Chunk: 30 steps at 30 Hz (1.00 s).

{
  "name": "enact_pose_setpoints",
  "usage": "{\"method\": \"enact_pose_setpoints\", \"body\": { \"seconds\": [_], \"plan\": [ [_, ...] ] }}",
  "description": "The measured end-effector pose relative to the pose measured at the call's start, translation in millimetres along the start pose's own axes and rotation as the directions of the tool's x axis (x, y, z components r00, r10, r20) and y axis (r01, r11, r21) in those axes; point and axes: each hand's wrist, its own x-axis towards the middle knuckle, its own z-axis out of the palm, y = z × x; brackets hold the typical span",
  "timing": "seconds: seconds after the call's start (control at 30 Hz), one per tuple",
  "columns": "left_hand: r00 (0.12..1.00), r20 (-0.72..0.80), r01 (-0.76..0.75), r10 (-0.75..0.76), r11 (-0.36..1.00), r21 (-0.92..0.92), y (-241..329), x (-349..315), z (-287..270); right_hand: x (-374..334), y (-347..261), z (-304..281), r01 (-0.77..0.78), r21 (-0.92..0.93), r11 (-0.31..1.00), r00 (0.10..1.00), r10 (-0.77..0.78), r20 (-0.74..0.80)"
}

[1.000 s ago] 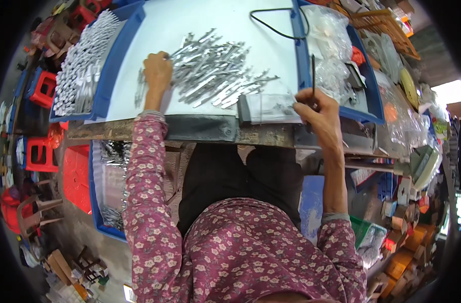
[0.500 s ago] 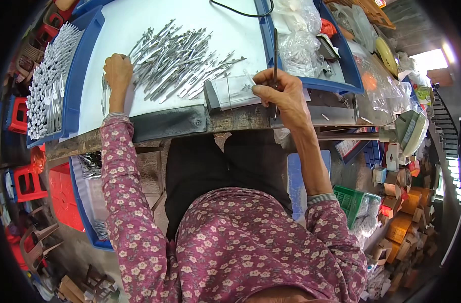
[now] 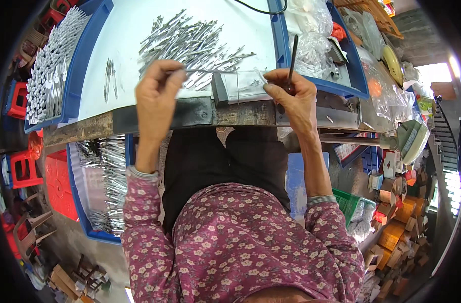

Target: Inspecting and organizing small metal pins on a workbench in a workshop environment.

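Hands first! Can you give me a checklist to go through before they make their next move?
1. Left hand has the thin strip: ok, held in the fingers.
2. Right hand has the dark stick: ok, upper end pointing up.
3. A hand free: not ok, both hold something.
4. Strip touching the dark block: cannot tell.
5. Metal pile apart from the left tray: ok.

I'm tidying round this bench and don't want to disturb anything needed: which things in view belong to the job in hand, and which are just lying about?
Seemingly in use:
strip, in the left hand
dark rod, in the right hand
metal pile

Seemingly lying about:
green crate
orange boxes
red stools
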Motion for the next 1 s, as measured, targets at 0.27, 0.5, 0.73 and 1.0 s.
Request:
{"method": "enact_pose_setpoints", "body": {
  "seconds": [0.27, 0.5, 0.73, 1.0],
  "plan": [
    [0.967, 0.214, 0.208, -0.141, 0.919, -0.335, -15, -17, 38, -18, -17, 11, 0.418, -0.287, 0.862, 0.908, -0.404, 0.109],
    [0.942, 0.304, 0.247, -0.142, 0.906, -0.344, -17, -21, 43, -22, -12, 12, 0.664, -0.511, 0.546, 0.725, -0.637, 0.261],
    [0.943, 0.308, 0.232, -0.126, 0.913, -0.336, -17, -25, 46, -23, -10, 11, 0.685, -0.507, 0.523, 0.705, -0.652, 0.279],
    [0.938, 0.323, 0.236, -0.122, 0.91, -0.341, -19, -25, 48, -23, -9, 9, 0.701, -0.496, 0.513, 0.693, -0.656, 0.3]
  ]
}}
